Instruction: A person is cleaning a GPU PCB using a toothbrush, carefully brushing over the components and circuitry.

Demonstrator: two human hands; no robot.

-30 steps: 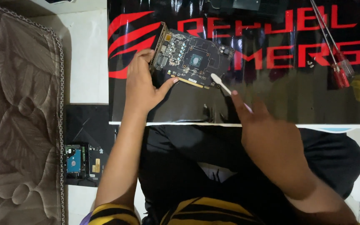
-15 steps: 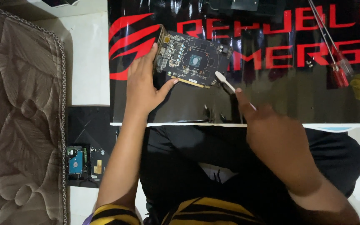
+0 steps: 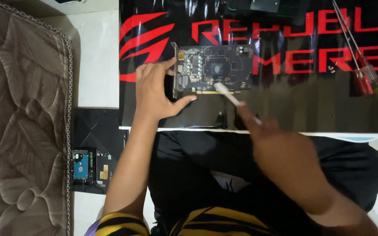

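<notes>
Flat green circuit board (image 3: 213,72) now lies level, left hand (image 3: 156,94) pinching its edge, blurred right hand (image 3: 281,146) apparently gripping white swab (image 3: 228,92).

White tiled floor (image 3: 96,61), brown patterned mattress (image 3: 18,131) at left, dim light.

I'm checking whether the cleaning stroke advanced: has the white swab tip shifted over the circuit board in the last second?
Yes. The swab tip went from off the circuit board's lower right corner leftward to its lower edge, below the central chip.
</notes>
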